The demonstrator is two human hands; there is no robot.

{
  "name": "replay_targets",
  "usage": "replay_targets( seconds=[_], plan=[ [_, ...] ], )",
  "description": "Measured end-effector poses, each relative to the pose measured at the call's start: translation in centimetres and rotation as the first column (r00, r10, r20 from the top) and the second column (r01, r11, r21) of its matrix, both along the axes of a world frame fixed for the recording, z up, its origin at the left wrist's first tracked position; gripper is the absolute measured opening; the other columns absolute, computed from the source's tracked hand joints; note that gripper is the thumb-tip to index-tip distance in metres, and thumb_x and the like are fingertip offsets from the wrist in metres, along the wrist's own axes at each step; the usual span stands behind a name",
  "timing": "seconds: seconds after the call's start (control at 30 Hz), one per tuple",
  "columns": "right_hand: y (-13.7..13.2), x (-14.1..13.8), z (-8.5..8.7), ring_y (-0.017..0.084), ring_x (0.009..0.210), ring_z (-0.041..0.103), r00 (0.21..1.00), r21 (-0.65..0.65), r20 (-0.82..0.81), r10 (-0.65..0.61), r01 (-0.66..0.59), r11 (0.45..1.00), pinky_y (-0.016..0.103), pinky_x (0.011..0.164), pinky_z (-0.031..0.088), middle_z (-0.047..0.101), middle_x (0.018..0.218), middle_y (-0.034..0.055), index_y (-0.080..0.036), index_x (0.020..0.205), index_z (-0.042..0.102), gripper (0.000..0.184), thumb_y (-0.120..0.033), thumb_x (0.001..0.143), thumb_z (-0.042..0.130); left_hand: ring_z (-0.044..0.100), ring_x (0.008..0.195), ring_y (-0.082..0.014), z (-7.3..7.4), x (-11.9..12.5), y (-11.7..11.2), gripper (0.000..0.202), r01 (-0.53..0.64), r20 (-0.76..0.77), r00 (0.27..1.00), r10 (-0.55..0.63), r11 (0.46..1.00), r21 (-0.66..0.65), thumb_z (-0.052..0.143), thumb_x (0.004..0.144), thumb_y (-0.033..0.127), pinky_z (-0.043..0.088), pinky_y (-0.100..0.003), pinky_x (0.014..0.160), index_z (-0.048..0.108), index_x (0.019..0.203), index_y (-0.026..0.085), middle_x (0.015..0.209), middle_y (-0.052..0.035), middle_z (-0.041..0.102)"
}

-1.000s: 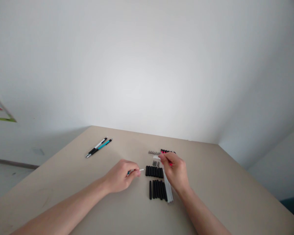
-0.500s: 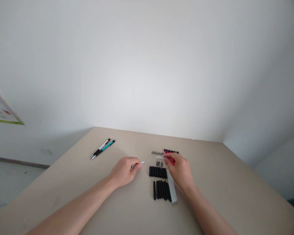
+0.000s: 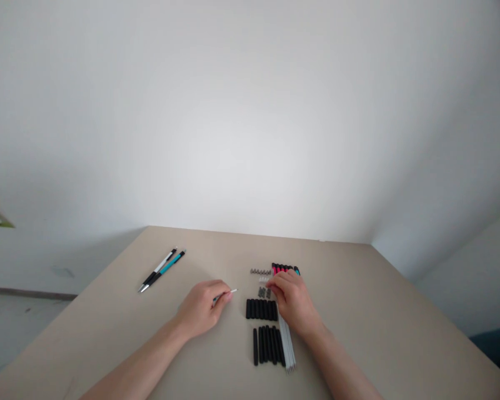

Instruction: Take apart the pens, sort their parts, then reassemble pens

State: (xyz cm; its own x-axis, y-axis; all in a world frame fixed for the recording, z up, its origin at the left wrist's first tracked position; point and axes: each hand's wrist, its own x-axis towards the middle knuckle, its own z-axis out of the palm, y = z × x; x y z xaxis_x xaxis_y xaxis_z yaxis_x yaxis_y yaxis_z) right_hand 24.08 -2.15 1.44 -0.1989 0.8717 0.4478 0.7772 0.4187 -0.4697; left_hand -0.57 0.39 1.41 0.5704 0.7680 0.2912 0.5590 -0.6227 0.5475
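Observation:
My left hand (image 3: pixel 204 308) is closed in a pinch around a pen refill (image 3: pixel 234 290). Its thin white end sticks out toward the right, and a bit of teal shows between the fingers; the rest is hidden. My right hand (image 3: pixel 294 300) is closed, fingertips pinched together beside the small dark springs (image 3: pixel 261 291) and the row of small clear pieces (image 3: pixel 262 279). Whatever lies between those fingertips is too small to see. Under and behind the right hand are pink pen barrels with black ends (image 3: pixel 280 268), partly covered, and a bundle of white refills (image 3: pixel 287 347).
Two assembled pens, one white and black (image 3: pixel 157 269), one teal and black (image 3: pixel 164 270), lie at the left. Small metal tips (image 3: pixel 260 271) form a row at the back. Short black grips (image 3: pixel 261 309) and longer black tubes (image 3: pixel 269 345) lie nearer me on the beige table (image 3: pixel 216 366).
The camera view has shifted, so the table sits lower and further left. My right fingertips have come slightly left and nearer me, toward the springs. The left hand keeps its hold.

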Motion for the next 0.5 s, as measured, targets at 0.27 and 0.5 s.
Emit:
replay_targets(
  seconds=[0.27,0.5],
  plan=[
    [-0.18,-0.88,0.44,0.020,0.081,0.048,0.994,-0.037,0.101,0.037,-0.034,0.999,0.033,0.075,0.036,0.063,0.078,0.0041,-0.019,0.078,0.065,0.027,0.001,0.081,0.047,0.051,0.064,-0.0127,-0.16,-0.02,0.11,0.030,0.013,0.004,1.000,-0.013,1.000,-0.017,0.039,0.093,0.029,0.036,-0.021,0.061,0.056,0.071,0.017,0.068,-0.0008,0.058],
    [-0.15,-0.87,0.38,0.020,0.080,0.047,0.995,-0.045,0.101,0.018,-0.013,0.999,0.032,0.074,0.035,0.064,0.078,0.0038,-0.019,0.075,0.065,0.030,0.005,0.077,0.047,0.054,0.066,-0.0134,0.28,0.43,-0.02,0.030,-0.071,-0.027,0.997,0.069,0.996,-0.055,0.041,0.092,0.031,0.035,-0.022,0.063,0.059,0.071,0.018,0.070,-0.0006,0.062]
  ],
)
